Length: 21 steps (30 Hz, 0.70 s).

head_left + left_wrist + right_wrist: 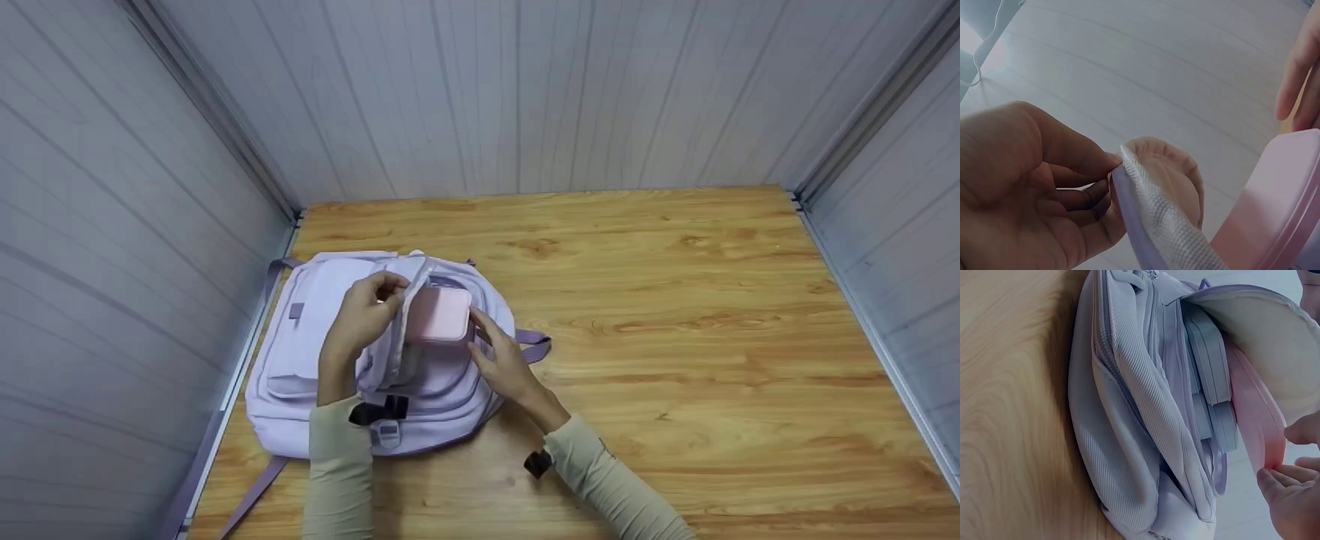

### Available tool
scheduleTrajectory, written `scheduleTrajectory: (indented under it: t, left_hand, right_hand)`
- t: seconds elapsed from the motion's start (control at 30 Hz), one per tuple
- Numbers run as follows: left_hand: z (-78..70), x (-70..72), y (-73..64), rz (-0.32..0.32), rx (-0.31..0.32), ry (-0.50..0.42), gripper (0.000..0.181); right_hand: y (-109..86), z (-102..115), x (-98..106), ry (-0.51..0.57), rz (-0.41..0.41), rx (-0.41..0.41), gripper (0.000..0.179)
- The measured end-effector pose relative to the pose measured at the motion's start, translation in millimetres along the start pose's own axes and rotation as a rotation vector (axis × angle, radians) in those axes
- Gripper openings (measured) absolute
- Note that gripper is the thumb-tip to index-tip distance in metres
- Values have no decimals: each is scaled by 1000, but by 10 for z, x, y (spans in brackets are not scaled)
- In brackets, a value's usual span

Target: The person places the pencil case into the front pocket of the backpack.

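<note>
A pale lavender backpack (450,420) lies on the wooden table, its front pocket unzipped. My left hand (361,319) pinches the edge of the pocket flap (1137,219) between thumb and fingers and holds it away from the bag; the white lining shows. A pink rounded case (442,315) sits partly inside the pocket, one end sticking out. At that end, my right hand (506,365) holds the case with thumb and fingertips on its edges. Behind the case, several grey-blue boxes (1210,354) are tucked in the pocket. The case's inner end is hidden by the flap.
Wood-grain table (712,337) extends to the right of the bag. Pale panel walls (517,97) enclose it at the back and both sides. Purple straps (255,499) trail from the bag at the lower left and right.
</note>
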<state>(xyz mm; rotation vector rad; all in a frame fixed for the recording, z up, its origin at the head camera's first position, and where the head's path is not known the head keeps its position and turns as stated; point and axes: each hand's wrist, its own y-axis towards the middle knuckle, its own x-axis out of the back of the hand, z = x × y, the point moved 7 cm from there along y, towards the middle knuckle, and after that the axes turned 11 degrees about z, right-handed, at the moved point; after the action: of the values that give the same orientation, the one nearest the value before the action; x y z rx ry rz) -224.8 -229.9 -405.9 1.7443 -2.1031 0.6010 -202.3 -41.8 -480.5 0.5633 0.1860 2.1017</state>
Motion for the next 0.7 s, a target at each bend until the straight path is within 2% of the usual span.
scheduleTrajectory:
  t: [0.17,0.43,0.7]
  left_hand:
    - [-28,-27,8,6,-9,18,22]
    - [-73,-42,37,-1,-20,28,21]
    - [-66,-63,42,-17,-16,34,21]
  right_hand:
    - [48,-13,-45,82,23,-16,51]
    - [129,-128,-138,269,57,-23,63]
    - [201,-103,-236,288,101,-10,70]
